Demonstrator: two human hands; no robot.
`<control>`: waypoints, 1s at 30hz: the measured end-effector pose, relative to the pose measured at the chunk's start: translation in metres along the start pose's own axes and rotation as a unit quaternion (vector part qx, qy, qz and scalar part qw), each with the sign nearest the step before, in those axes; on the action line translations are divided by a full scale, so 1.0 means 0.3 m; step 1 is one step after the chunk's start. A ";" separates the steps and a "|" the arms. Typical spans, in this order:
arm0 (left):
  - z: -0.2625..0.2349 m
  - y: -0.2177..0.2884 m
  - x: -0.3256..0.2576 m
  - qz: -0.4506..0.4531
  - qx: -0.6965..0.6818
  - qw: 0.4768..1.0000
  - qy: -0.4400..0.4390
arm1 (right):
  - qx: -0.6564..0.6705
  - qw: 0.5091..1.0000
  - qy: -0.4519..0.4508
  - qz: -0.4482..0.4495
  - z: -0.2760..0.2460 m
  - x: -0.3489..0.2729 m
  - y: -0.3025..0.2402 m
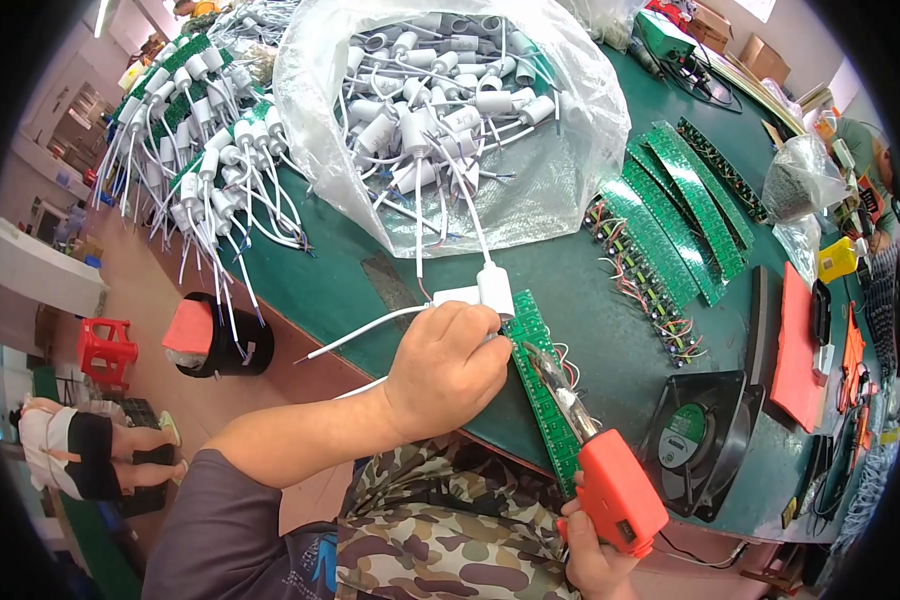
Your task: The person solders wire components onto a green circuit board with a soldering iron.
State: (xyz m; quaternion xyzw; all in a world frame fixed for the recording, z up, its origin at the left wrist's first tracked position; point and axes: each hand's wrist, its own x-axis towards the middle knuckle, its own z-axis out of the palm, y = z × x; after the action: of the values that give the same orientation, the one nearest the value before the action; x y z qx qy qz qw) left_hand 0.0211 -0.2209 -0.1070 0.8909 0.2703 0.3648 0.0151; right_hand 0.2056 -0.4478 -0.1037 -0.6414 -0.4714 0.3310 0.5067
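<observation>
My left hand [448,362] is closed at the far end of a narrow green circuit board [548,415], its fingertips pinched against a white cylinder with a cable [495,290]. A second white cylinder [457,297] lies just behind my knuckles, and a white cable [360,330] runs out to the left. What exactly sits between the fingertips is partly hidden. In my right hand [595,560] is a red soldering gun [620,490], gripped by its handle. Its metal tip reaches up and left, close to the board's far end and my left fingertips.
A clear plastic bag [560,205] full of white cabled cylinders stands behind my hands. More cylinders on boards [220,170] hang over the left table edge. Bare green boards [685,200], a wired strip [635,275] and a black fan [705,440] lie rightward; a bin [225,340] stands left.
</observation>
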 end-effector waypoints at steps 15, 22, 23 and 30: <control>0.001 -0.003 -0.008 -0.005 -0.004 1.000 -0.010 | 0.062 0.998 -0.008 0.014 0.004 0.037 -0.047; -0.003 -0.004 -0.009 0.001 -0.015 1.000 -0.011 | 0.062 0.998 -0.013 0.006 -0.003 0.027 -0.045; -0.005 -0.003 -0.009 0.001 -0.015 1.000 -0.014 | 0.068 0.998 -0.017 0.004 -0.003 0.028 -0.048; -0.005 -0.006 -0.012 0.007 -0.012 1.000 -0.019 | 0.060 0.998 0.002 0.014 0.001 0.019 -0.041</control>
State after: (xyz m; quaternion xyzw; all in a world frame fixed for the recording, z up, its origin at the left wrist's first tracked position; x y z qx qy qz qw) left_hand 0.0170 -0.2214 -0.1087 0.8994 0.2591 0.3509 0.0280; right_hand 0.2041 -0.4417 -0.0917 -0.6172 -0.4406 0.3648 0.5403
